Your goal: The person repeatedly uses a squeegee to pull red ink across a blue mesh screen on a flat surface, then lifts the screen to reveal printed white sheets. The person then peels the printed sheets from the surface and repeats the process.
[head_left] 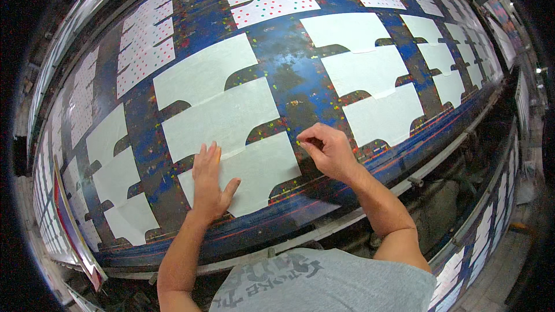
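Note:
My left hand [211, 186] lies flat with spread fingers on the nearest plain white cut panel [263, 164], which looks like cloth. Just off that panel's far right corner, my right hand [332, 151] is raised over the dark table surface, thumb and fingertips pinched together. Whatever the pinch holds, if anything, is too small to make out. Beyond the near panel, a second white panel [225, 117] and a third white panel [203, 70] continue the column, their edges meeting or slightly overlapping. Curved notches cut into their sides.
The long table [287, 81] is blue and dark, speckled with paint. Columns of plain panels [370, 75] stand to the right and left. Farther back lie dotted panels [269, 6] in red and green. A framed board [74, 225] leans at left; a rail [428, 173] runs along the near edge.

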The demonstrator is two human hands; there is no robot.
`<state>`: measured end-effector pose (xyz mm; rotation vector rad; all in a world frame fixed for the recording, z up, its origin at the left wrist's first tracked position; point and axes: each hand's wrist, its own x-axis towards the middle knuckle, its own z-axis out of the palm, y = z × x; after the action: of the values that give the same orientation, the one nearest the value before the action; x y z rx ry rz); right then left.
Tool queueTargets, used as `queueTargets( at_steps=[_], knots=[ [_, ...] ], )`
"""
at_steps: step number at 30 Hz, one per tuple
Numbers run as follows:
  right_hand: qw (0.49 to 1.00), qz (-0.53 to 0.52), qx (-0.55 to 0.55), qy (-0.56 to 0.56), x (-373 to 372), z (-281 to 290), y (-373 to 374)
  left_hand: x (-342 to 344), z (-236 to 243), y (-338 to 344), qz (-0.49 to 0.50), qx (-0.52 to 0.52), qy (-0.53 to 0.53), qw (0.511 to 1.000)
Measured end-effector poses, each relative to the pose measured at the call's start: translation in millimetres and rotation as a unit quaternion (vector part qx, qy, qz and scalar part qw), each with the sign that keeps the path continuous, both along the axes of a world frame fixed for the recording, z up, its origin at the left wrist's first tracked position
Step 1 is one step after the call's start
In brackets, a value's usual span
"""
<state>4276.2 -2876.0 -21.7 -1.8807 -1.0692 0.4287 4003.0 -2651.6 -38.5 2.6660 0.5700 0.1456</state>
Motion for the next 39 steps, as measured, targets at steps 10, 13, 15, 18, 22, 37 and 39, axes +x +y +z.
queueTargets(
  at_steps=[10,13,15,18,22,37,39],
  knots=[
    [0.996,0.070,0.043,-0.043,-82.3,30.8,-15.7,-17.9,202.5,-77.8,-0.416,-0.412,-0.315,0.747],
    [0.996,0.075,0.009,-0.054,-101.7,49.3,-14.0,-52.3,246.5,-97.3,-0.412,-0.372,-0.322,0.767],
    [0.994,0.078,0.023,-0.066,-117.3,53.0,-13.8,-49.0,252.6,-111.5,-0.302,-0.226,-0.570,0.730],
    [0.996,0.062,0.012,-0.069,-142.9,55.0,-13.9,-97.4,262.1,-90.2,-0.291,-0.128,-0.604,0.731],
    [0.995,0.072,0.007,-0.064,-199.4,51.5,10.7,-236.2,276.4,-24.5,-0.291,-0.156,-0.410,0.850],
    [0.969,0.241,0.006,-0.051,-519.9,35.7,157.3,-571.1,174.3,91.6,-0.039,-0.035,-0.406,0.912],
    [0.961,0.274,0.002,-0.048,-534.2,40.0,168.1,-599.5,173.7,92.8,0.002,-0.019,-0.414,0.910]
  ],
)
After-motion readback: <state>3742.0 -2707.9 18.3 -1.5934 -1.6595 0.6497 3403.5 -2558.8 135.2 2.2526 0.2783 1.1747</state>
